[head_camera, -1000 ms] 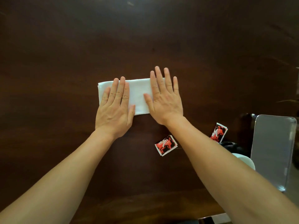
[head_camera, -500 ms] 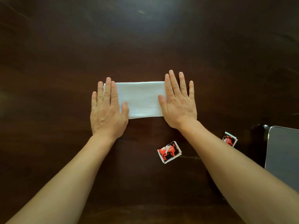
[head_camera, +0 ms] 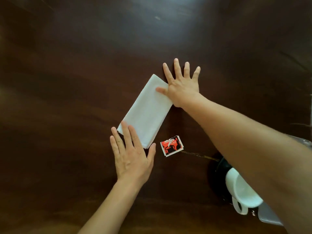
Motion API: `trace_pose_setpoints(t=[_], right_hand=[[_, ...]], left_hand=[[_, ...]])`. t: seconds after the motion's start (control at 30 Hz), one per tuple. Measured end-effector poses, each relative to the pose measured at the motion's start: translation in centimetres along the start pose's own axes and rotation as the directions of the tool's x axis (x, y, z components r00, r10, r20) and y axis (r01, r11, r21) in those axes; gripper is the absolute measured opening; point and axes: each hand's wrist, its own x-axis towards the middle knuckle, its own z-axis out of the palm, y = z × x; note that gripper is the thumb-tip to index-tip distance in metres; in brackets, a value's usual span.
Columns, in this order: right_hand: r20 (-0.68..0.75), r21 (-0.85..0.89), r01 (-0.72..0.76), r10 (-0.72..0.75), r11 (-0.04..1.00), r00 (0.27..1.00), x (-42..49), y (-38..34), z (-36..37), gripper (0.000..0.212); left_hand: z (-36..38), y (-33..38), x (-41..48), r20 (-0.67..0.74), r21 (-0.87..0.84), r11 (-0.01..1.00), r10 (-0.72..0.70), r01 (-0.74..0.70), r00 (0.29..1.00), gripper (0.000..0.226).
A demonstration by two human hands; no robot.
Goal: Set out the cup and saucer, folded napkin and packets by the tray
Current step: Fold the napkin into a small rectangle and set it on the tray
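Dark brown wooden table (head_camera: 67,81) fills the frame, glare patch at top centre. White folded napkin (head_camera: 146,110) lies flat at frame centre, a long rectangle set diagonally, one short end toward upper right, the other toward lower left. Right hand (head_camera: 181,86) is just right of the napkin's upper end, palm down, fingers spread wide and straight, gripping nothing; its thumb lies on the napkin's upper right edge, the rest of the hand on bare table. Left hand (head_camera: 131,156) is at the napkin's lower end, palm down, fingers extended and slightly apart, fingertips overlapping the napkin's lower left corner, holding nothing. Red, black and white packet (head_camera: 171,146) with a cup graphic lies flat on the table just right of the left hand and below the napkin's lower right edge, apart from both. Only one packet is in view. Right forearm runs from centre down to the lower right corner. Beneath it at lower right, white cup (head_camera: 241,190) with its handle toward the bottom of the frame sits on a dark saucer (head_camera: 219,168), partly hidden by the arm. Grey tray (head_camera: 268,217) edge shows at the lower right, next to the cup; mostly covered by the arm.
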Motion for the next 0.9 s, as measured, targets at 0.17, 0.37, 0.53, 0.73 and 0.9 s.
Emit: trace_pose_setpoints(t=[0.17,0.37,0.53,0.73,0.9], right_hand=[[0.056,0.151,-0.099,0.092,0.983,0.994,-0.8,-2.8,-2.0,0.087],[0.033,0.519,-0.105,0.102,0.849,0.994,-3.8,-3.3,-2.7,0.056],[0.149,0.687,-0.239,0.188,0.686,0.971,-3.6,-3.4,-4.0,0.049],[0.257,0.766,-0.306,0.167,0.565,0.952,-3.8,-3.7,-4.5,0.019],[0.154,0.88,-0.186,0.107,0.437,0.982,-5.3,-4.2,-6.4,0.013]], left_hand=[[0.1,-1.2,-1.8,0.026,0.104,0.992,0.064,-0.067,0.998,0.091],[-0.1,-2.4,-1.8,-0.055,-0.009,0.977,0.211,-0.212,0.976,0.082],[1.8,-4.2,-2.1,-0.105,-0.011,0.953,0.299,-0.302,0.948,0.077],[2.8,-4.2,-2.1,-0.145,-0.024,0.953,0.294,-0.301,0.945,0.079],[2.9,-4.4,-2.1,-0.136,-0.019,0.955,0.29,-0.296,0.947,0.08]])
